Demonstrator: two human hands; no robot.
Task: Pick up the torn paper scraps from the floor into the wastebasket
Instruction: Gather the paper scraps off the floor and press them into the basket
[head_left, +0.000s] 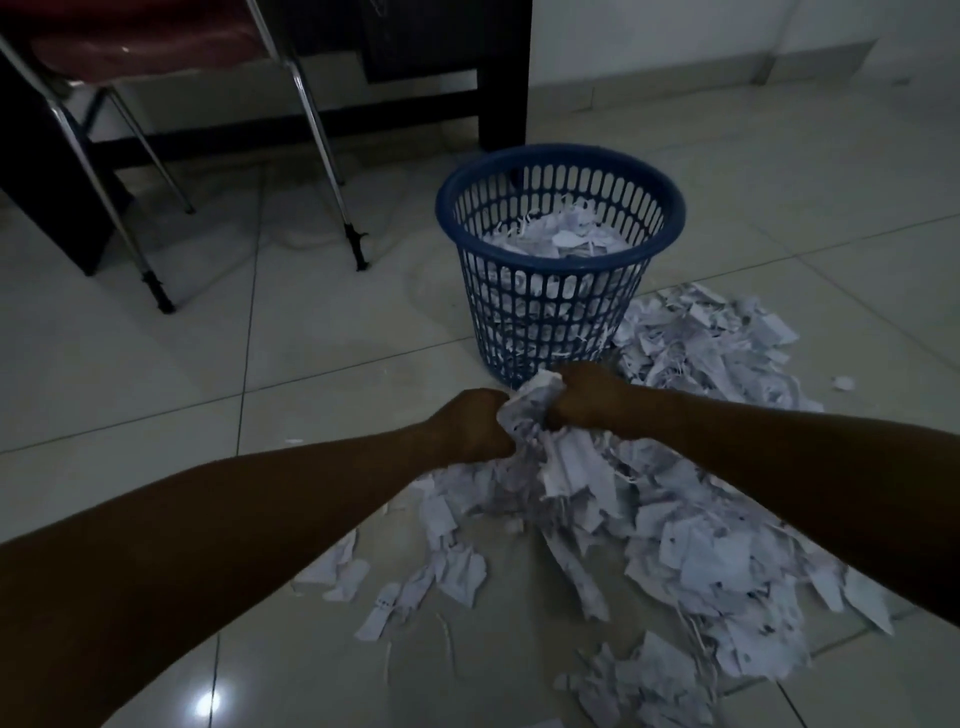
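A blue slotted wastebasket (560, 171) stands on the tiled floor, partly filled with white paper scraps. A big heap of torn white paper scraps (691, 551) spreads over the floor to the basket's right and in front of it. My left hand (470, 426) and my right hand (584, 395) are side by side just in front of the basket's base. Together they grip a bunch of scraps (524, 410) held between them, a little above the heap, with loose pieces hanging down from it.
A chair with chrome legs (322, 140) and a red seat stands at the back left. Behind the basket is a dark desk leg (504, 78). A pale wall with a skirting runs along the back right. Bare tiles (182, 338) lie to the left.
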